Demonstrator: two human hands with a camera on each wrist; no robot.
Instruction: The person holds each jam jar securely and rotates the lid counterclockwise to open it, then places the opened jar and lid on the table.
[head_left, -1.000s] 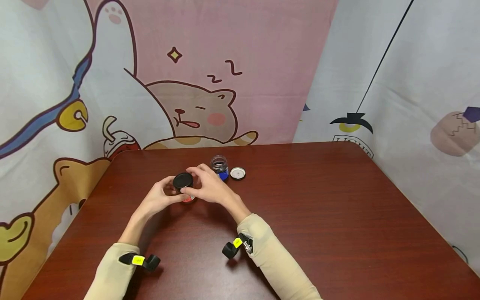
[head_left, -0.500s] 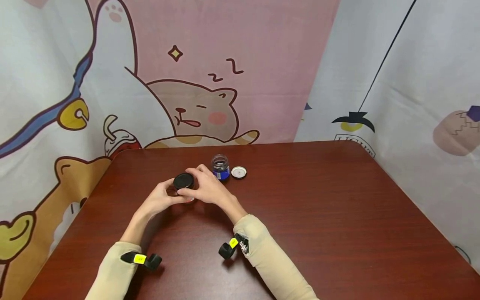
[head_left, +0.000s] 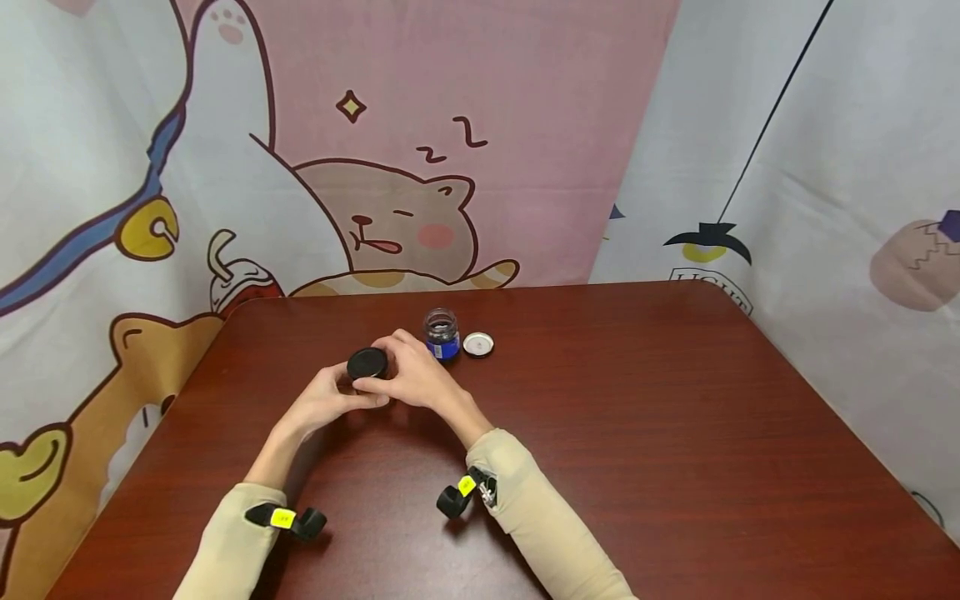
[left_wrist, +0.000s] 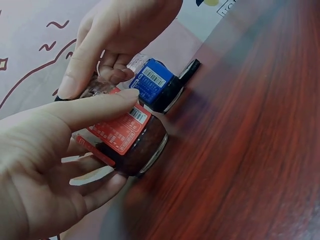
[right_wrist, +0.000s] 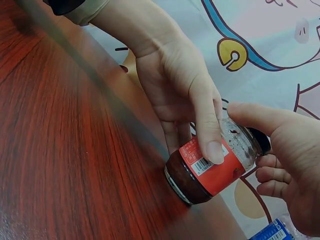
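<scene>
"As your two hands meet left of the head view's centre, your left hand point(head_left: 322, 402) is curled round the body of the red-labelled jar point(right_wrist: 230, 175), and your right hand point(head_left: 416, 372) grips it higher, by its black lid point(head_left: 367, 362)."

"Why would you hold it at two levels?"

"Probably so your left steadies the glass and leaves the top free for your right. Toward the lower right of the right wrist view, your left thumb lies along the label, which I'd judge gives you a broad hold on a smooth wall."

"Does your jar stand on the table point(head_left: 637, 467)?"

"Its base is low over the wood; whether it touches, these views can't tell you."

"Are your right fingers turning that lid?"

"One moment can't show you that. Your thumb is on the near side, your fingers on the far side, and the lid looks seated."

"And your blue-labelled jar point(head_left: 442, 337), above your right hand in the head view?"

"Upright, mouth uncovered. Just right of it lies your loose lid point(head_left: 478, 344), pale inside facing up, perhaps set there to leave your hands room."
</scene>
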